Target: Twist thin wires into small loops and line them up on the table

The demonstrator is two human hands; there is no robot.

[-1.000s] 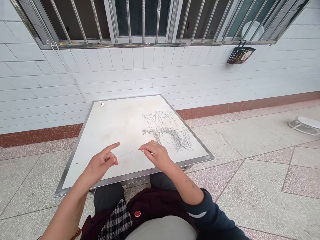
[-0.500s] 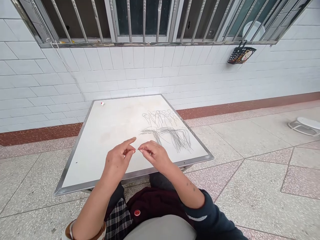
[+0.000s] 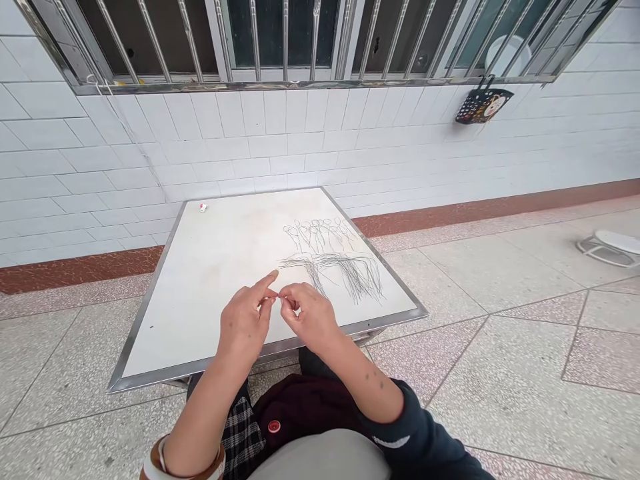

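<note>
So the left hand [image 3: 245, 323] and the right hand [image 3: 310, 313] are up over the near part of a white table [image 3: 220, 247], fingertips basically meeting. Both are in a pinch: on the left, thumb and 1 finger come together while another finger pokes out past them; on the right, thumb and index close into a little ring. Whatever sits between the tips is too fine to make out, so can't tell what's pinched.

The thin dark strands are on the table's right side, in 2 bunches: looped strands [image 3: 317, 230] farther back, with round tops toward the wall [image 3: 250, 147], and long strands [image 3: 350, 267] nearer, bent over and fanned out, just beyond the right hand.

There's also a tiny white-and-red thing [image 3: 203, 208] at the far left corner, 1 patterned bag [image 3: 484, 105] hanging below the window bars [image 3: 285, 40], and a white stool [image 3: 615, 243] off right on the floor [image 3: 525, 360].
</note>
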